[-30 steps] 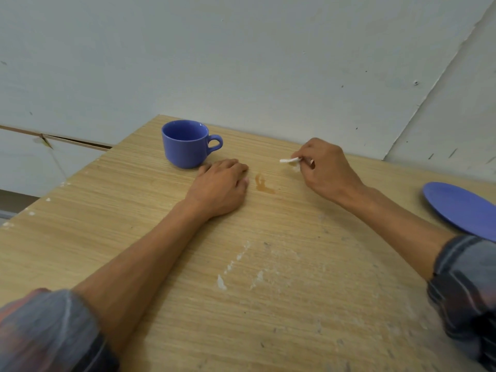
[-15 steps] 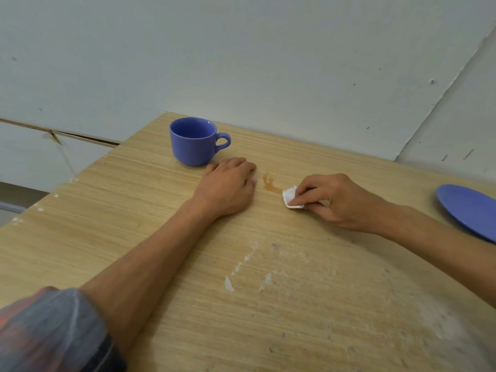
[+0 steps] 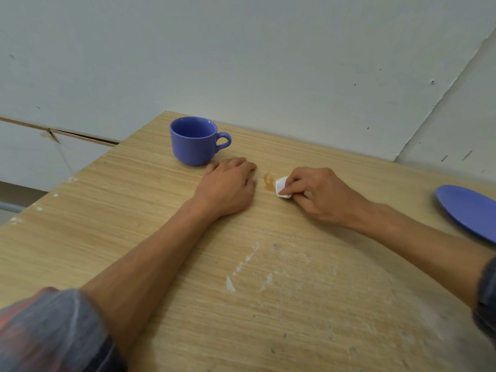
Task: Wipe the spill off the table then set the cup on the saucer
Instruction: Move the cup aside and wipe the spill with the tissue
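A blue cup [image 3: 194, 140] stands upright near the far edge of the wooden table [image 3: 134, 224], handle to the right. A small brown spill [image 3: 268, 181] lies on the table between my hands. My left hand [image 3: 228, 187] rests flat on the table just in front of the cup, fingers straight. My right hand [image 3: 319, 196] pinches a small folded white tissue [image 3: 282, 187] and presses it on the table at the spill's right edge. A blue saucer [image 3: 469, 210] sits at the right edge of the view, partly cut off.
A pale grey wall [image 3: 268, 63] runs close behind the table's far edge. White scuffs and paint flecks [image 3: 249, 267] mark the wood nearer to me. The table's left edge drops off beside a gap by the wall.
My right hand came down from the far edge with the tissue and set it on the table beside the spill. My left hand stayed flat in place.
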{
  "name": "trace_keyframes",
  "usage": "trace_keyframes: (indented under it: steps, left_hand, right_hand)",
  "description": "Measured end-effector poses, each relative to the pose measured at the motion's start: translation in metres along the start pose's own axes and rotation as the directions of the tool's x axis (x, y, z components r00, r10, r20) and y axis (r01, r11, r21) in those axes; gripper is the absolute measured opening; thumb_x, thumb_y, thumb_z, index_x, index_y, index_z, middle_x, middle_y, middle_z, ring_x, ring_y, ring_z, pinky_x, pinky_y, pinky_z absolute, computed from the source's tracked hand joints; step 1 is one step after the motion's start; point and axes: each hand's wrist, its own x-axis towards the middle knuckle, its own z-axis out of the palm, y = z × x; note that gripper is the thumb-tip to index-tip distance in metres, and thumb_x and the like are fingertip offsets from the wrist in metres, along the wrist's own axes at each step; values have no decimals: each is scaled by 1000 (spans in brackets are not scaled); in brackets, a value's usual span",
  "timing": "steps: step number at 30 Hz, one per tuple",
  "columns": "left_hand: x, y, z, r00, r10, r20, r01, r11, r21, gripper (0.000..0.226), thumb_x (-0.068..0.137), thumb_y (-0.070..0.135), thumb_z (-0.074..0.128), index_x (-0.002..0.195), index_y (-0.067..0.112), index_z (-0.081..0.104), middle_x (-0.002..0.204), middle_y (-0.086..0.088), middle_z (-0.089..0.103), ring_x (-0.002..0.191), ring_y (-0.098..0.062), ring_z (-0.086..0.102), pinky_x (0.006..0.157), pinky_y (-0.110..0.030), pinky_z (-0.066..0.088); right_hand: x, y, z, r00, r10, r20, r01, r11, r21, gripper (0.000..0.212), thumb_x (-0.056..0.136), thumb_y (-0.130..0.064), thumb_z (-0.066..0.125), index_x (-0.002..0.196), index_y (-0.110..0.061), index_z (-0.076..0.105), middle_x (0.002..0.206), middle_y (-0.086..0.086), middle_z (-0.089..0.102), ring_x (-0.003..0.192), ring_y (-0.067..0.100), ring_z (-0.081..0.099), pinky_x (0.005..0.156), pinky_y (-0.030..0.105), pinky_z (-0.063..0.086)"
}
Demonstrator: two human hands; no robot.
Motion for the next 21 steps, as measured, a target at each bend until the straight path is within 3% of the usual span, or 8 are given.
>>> trace_keyframes:
  steps: [5, 8, 11, 14, 21]
  left_hand:
    - [1, -2, 0, 1000, 4, 13, -4, 1000, -3, 46, 98, 37, 34, 141, 24, 42, 153, -1, 37, 141, -19, 31, 116, -44, 17]
    - [0, -2, -1, 1000, 7, 18, -7, 1000, -10, 46, 98, 37, 34, 141, 23, 42, 153, -1, 37, 142, -19, 30, 116, -45, 17]
    - [0, -1, 0, 1000, 8, 9, -8, 1000, -14, 46, 98, 37, 35, 141, 23, 42, 153, -1, 37, 141, -19, 31, 117, -46, 17]
    - [0, -2, -1, 1000, 5, 4, -5, 1000, -10, 46, 98, 37, 35, 141, 23, 42, 153, -1, 37, 141, -19, 31, 117, -45, 17]
    - [1, -2, 1, 1000, 2, -2, -2, 1000, 4, 46, 98, 37, 35, 141, 23, 42, 152, -1, 38, 141, -19, 32, 116, -45, 18]
  right_hand:
    - [-1, 11, -1, 998, -66, 22, 65, 997, 46, 19, 77, -2, 63, 90, -8, 76, 87, 7, 70, 82, 11, 59, 77, 11, 43]
    - [16, 34, 3, 999, 25, -29, -26, 998, -55, 19, 81, 1, 64, 94, -6, 75, 92, 13, 71, 86, 26, 65, 79, 33, 51]
    - [30, 42, 6, 983, 158, -97, -165, 984, -72, 22, 82, 3, 59, 96, -4, 75, 94, 18, 70, 87, 35, 65, 80, 42, 52]
    - [28, 26, 9, 982, 164, -95, -169, 984, -53, 24, 80, 5, 57, 93, -3, 75, 92, 16, 69, 85, 32, 65, 78, 33, 49]
    - [-8, -19, -6, 998, -47, 46, 44, 996, 76, 23, 75, 4, 64, 87, -10, 77, 83, 4, 70, 73, 13, 63, 71, 22, 48]
